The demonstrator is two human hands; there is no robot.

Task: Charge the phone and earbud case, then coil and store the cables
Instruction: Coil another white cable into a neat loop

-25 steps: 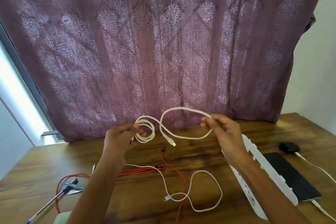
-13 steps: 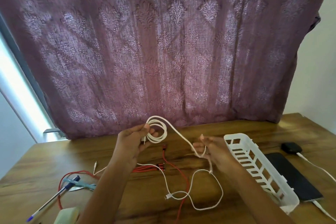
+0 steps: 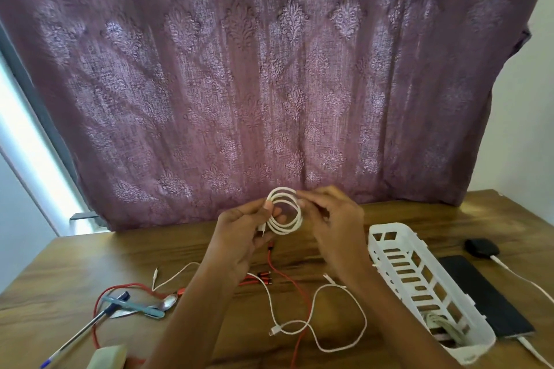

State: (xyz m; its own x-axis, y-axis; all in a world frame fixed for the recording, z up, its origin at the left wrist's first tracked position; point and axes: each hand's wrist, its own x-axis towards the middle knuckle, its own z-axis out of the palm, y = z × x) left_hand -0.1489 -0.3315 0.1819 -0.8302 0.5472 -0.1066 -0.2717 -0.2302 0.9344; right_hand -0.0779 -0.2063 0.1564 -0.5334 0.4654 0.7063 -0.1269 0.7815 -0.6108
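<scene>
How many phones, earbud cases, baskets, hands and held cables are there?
Flat black phone: 1
Small black earbud case: 1
White slotted plastic basket: 1
Hands: 2, left hand and right hand
Coiled white cable, held: 1
Total: 6

basket (image 3: 389,249) left of phone (image 3: 479,293), cable (image 3: 443,327) seemingly inside

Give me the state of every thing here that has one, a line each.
Left hand, pinching the coiled white cable.
Right hand, holding the coil's other side.
Loose white cable, uncoiled on the table.
Red cable, uncoiled on the table.
Basket, holds a stored cable.
Phone, screen dark, phone lead plugged in.
Earbud case, shut, case lead plugged in.
</scene>
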